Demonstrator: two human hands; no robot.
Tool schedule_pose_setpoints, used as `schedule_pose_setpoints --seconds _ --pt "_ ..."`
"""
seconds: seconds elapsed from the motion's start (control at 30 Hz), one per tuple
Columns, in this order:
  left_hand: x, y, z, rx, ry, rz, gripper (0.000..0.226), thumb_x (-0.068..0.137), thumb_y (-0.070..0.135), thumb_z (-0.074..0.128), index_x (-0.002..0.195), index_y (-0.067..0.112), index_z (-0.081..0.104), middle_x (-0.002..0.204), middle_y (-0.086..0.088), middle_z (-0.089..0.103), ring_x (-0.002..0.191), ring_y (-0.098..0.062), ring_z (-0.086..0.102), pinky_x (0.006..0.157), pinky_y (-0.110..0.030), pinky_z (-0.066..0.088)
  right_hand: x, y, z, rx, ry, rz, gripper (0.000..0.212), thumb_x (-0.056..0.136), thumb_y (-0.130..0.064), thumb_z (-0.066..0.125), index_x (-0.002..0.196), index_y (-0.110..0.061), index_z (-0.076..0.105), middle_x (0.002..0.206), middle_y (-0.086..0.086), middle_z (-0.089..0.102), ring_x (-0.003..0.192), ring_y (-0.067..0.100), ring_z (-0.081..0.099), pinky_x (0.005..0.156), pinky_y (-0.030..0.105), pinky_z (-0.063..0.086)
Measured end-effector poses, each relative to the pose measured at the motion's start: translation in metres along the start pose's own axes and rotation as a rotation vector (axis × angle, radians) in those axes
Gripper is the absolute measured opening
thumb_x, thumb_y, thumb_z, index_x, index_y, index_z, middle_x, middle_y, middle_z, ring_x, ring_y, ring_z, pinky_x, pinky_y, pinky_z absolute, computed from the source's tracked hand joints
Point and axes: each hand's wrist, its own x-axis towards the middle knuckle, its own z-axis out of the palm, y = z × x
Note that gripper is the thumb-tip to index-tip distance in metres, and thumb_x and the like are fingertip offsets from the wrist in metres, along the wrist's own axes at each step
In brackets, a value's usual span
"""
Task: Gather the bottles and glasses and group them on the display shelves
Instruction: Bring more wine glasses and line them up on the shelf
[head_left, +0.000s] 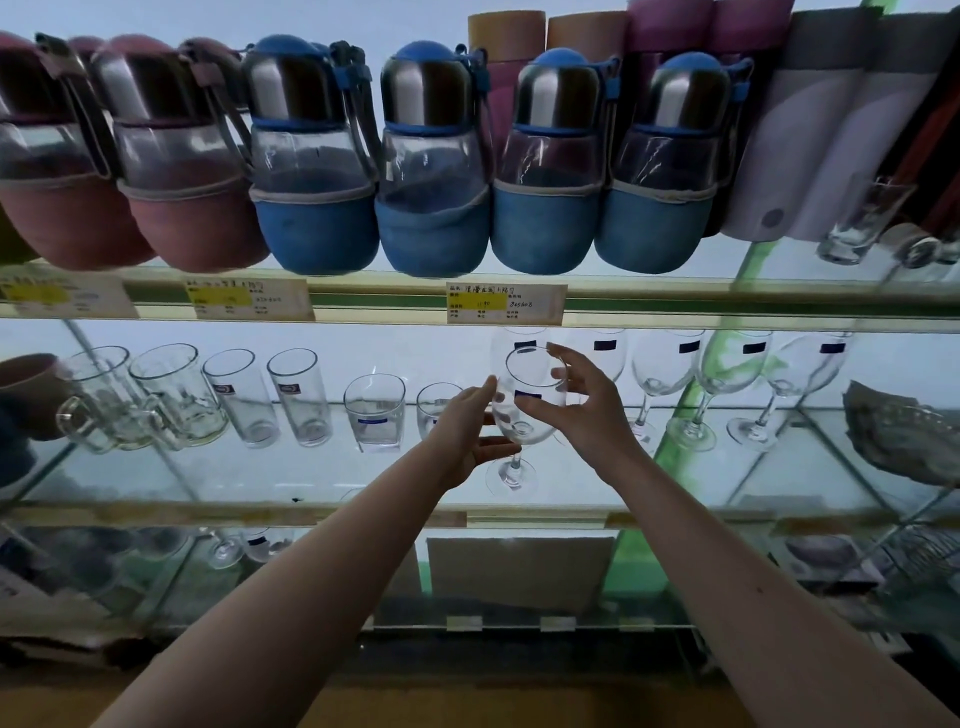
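Note:
A clear stemmed wine glass (525, 422) with a dark label stands tilted over the middle glass shelf (291, 475), left of a row of similar wine glasses (662, 382). My right hand (592, 415) curls round the glass's bowl, thumb across the front and fingers at the rim. My left hand (465, 434) touches the bowl's left side with straight fingers, its thumb reaching toward the stem. Whether the foot rests on the shelf I cannot tell. Blue-sleeved bottles (434, 161) and maroon-sleeved bottles (182, 156) line the upper shelf.
Tumblers (298, 397), square glasses (375, 418) and handled mugs (104, 402) stand on the middle shelf to the left. A cut-glass dish (904, 431) lies far right. Price tags (506, 304) hang on the upper shelf's edge. More glassware sits on the lower shelf (223, 548).

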Motion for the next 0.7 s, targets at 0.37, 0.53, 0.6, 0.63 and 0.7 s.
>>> schedule_pose_setpoints --seconds 0.37,0.53,0.6,0.63,0.7 --pt "0.0080 -0.0048 -0.0036 -0.081 0.002 -0.043 0.030 0.098 0.036 0.045 0.102 0.007 0.052 0.092 -0.016 0.061 0.082 -0.034 0.064 0.083 -0.043 0.054 0.0020 0.0017 0.0041 0.035 0.007 0.020 0.065 0.071 -0.018 0.081 0.128 -0.018 0.049 0.126 0.002 0.059 0.106 0.010 0.053 0.073 0.011 0.043" --pt "0.0105 -0.0050 -0.0001 -0.097 -0.018 -0.053 0.028 0.098 0.034 0.045 0.102 0.007 0.053 0.094 -0.017 0.062 0.083 -0.034 0.065 0.081 -0.041 0.054 0.0051 0.0052 0.0006 0.020 0.006 0.017 0.066 0.074 -0.018 0.079 0.132 -0.018 0.049 0.128 0.004 0.059 0.113 0.015 0.053 0.087 0.027 0.048" --pt "0.0106 -0.0047 0.0001 -0.103 -0.027 -0.055 0.027 0.099 0.033 0.045 0.099 0.008 0.055 0.094 -0.017 0.063 0.083 -0.033 0.064 0.081 -0.040 0.054 0.0064 0.0060 -0.0010 0.023 -0.007 0.019 0.066 0.075 -0.017 0.078 0.134 -0.019 0.049 0.128 0.004 0.058 0.116 0.017 0.053 0.090 0.031 0.047" --pt "0.0102 -0.0046 0.0001 -0.111 -0.030 -0.058 0.026 0.099 0.033 0.045 0.097 0.009 0.056 0.093 -0.017 0.063 0.083 -0.033 0.064 0.081 -0.040 0.053 0.0068 0.0062 -0.0013 0.027 -0.014 0.021 0.066 0.075 -0.017 0.078 0.134 -0.018 0.048 0.129 0.004 0.058 0.117 0.018 0.052 0.090 0.030 0.046" --pt "0.0101 -0.0049 0.0000 -0.124 -0.030 -0.063 0.026 0.099 0.032 0.045 0.101 0.008 0.056 0.095 -0.017 0.062 0.083 -0.032 0.065 0.080 -0.039 0.054 0.0073 0.0066 -0.0008 0.036 -0.028 0.023 0.066 0.075 -0.016 0.078 0.135 -0.018 0.048 0.130 0.005 0.057 0.119 0.019 0.052 0.089 0.027 0.044"
